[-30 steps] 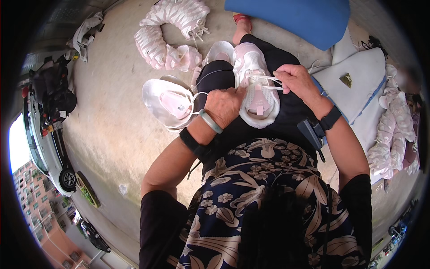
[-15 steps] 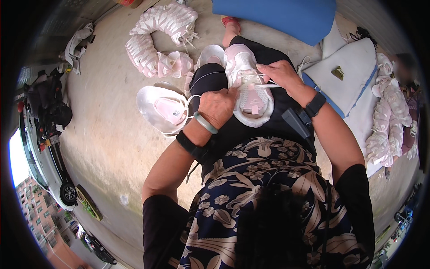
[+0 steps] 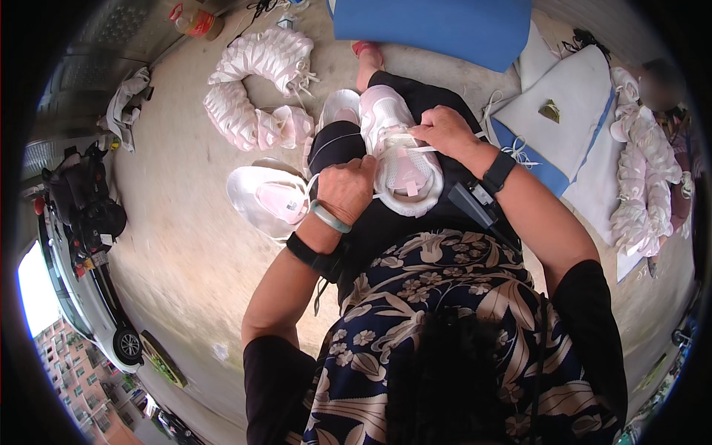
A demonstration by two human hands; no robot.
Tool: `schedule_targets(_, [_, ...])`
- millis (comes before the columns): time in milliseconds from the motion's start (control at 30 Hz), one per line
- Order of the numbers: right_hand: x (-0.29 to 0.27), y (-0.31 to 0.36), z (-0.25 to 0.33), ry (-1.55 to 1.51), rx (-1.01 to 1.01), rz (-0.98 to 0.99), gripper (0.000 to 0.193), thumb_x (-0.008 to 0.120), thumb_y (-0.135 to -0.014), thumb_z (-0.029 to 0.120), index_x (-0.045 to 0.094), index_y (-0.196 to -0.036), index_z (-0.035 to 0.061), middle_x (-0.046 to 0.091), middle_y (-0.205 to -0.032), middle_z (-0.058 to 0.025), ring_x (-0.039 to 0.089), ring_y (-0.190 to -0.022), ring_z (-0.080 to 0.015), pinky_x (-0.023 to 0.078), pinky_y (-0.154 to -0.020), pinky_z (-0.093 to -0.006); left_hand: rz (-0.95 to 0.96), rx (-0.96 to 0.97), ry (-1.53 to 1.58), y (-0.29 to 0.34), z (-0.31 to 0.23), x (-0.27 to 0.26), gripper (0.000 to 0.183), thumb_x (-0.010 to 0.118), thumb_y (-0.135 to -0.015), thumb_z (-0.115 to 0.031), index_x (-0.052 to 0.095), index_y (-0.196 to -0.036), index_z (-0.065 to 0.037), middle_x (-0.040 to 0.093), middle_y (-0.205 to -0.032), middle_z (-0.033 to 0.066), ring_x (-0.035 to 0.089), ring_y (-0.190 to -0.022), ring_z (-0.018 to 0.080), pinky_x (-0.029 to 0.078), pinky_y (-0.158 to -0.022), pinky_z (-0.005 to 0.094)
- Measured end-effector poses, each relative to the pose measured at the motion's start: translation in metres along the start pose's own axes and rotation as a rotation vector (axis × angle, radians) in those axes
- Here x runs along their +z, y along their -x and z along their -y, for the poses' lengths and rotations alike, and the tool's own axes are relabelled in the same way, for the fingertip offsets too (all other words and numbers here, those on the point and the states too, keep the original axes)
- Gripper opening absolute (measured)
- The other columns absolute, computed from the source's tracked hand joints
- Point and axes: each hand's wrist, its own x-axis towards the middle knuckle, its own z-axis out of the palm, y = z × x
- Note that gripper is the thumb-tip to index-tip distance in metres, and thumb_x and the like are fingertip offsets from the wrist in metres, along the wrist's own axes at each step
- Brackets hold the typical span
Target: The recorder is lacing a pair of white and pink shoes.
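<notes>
A white and pale pink sneaker [image 3: 384, 111] lies on my lap between the thighs, its toe pointing away and its heel opening nearest me. My left hand [image 3: 345, 191] is at the sneaker's left side, closed on a white shoelace, with a loop trailing down beside the wrist. My right hand [image 3: 447, 133] pinches the shoelace [image 3: 424, 149] over the eyelets and tongue. Left of my knee, a second sneaker [image 3: 248, 194] lies with its pink insole showing. Another pale shoe [image 3: 341, 104] is partly hidden behind the knee.
A curved row of nested pink-white shoes [image 3: 230, 96] lies on the floor at far left. Further rows [image 3: 639, 178] lie at right, near another person. White and blue sheets [image 3: 552, 119] are beside my right arm; a blue board [image 3: 437, 30] stands ahead. A bottle [image 3: 196, 22] is at upper left.
The whole view has shifted slightly. My right hand has come down the sneaker a little, nearer the tongue, still pinching the shoelace. My left hand keeps its closed grip at the left side.
</notes>
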Motion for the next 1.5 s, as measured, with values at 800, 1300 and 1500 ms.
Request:
schedule_targets(800, [-0.011,0.034,-0.008,-0.171,-0.284,-0.012,0.021,0.057,-0.078,0.023,0.058,-0.069,0.0046,0.057,-0.061,-0.0143,0.057,-0.06,-0.0333,0.045,-0.057,-0.0411,-0.013,-0.268,-0.226,0.102,0.037,-0.073,0.015,0.059,-0.073,-0.006,0.056,-0.087,-0.01,0.053,-0.061,0.0073,0.054,-0.051,0.0271,0.043,-0.047,0.0361])
schedule_targets(1300, [-0.016,0.062,-0.015,0.298,-0.502,-0.116,0.012,0.057,-0.077,0.018,0.057,-0.072,0.0068,0.06,-0.069,-0.0101,0.061,-0.071,-0.0262,0.048,-0.062,-0.0363,-0.013,-0.27,-0.162,0.104,0.046,-0.065,0.014,0.054,-0.081,-0.004,0.057,-0.094,-0.007,0.057,-0.067,0.013,0.056,-0.056,0.0327,0.043,-0.049,0.0396])
schedule_targets(1500, [-0.041,0.073,-0.033,0.32,-0.502,-0.157,0.01,0.055,-0.076,0.012,0.053,-0.067,0.008,0.057,-0.065,-0.0111,0.059,-0.064,-0.0297,0.046,-0.056,-0.0392,-0.041,-0.287,-0.195,0.114,0.054,-0.065,0.017,0.055,-0.074,-0.001,0.054,-0.088,-0.01,0.051,-0.061,0.0096,0.052,-0.052,0.0306,0.041,-0.048,0.0389])
